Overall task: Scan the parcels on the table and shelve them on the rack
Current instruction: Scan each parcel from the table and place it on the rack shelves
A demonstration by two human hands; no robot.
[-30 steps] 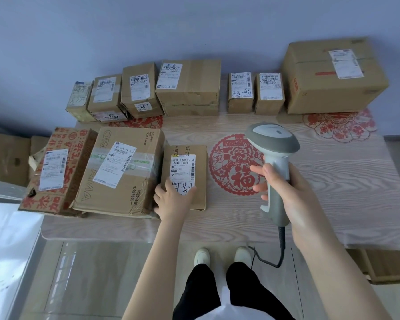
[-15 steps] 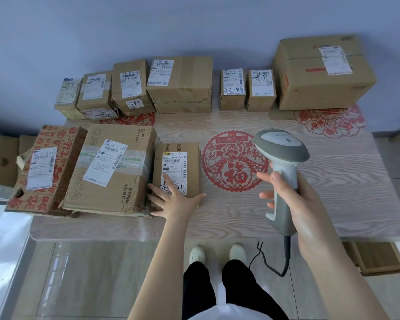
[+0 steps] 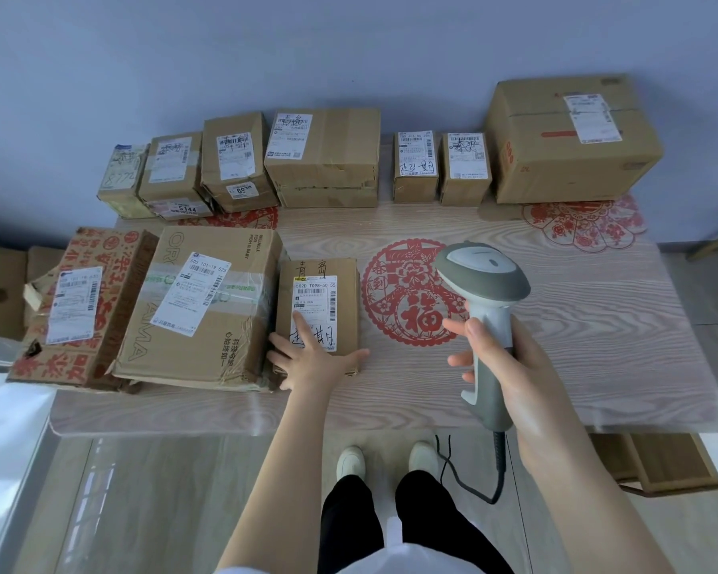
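A small brown parcel (image 3: 343,300) with a white barcode label lies near the front of the wooden table (image 3: 597,333). My left hand (image 3: 314,360) rests flat on its near end, fingers spread, partly covering the label's lower part. My right hand (image 3: 510,362) grips a grey and white barcode scanner (image 3: 483,292) upright above the table, to the right of the parcel; its cord hangs down toward the floor. A large taped carton (image 3: 200,308) touches the small parcel's left side. A red-printed carton (image 3: 79,304) lies further left.
Several more labelled parcels line the back edge against the blue wall, with the biggest box (image 3: 573,138) at the back right. Red paper-cut decorations (image 3: 407,300) lie on the tabletop. My white shoes (image 3: 351,464) stand on the floor below the table's front edge.
My left hand has slid toward the parcel's near end and spread flat. The scanner has shifted slightly right and lower. The view has moved a little.
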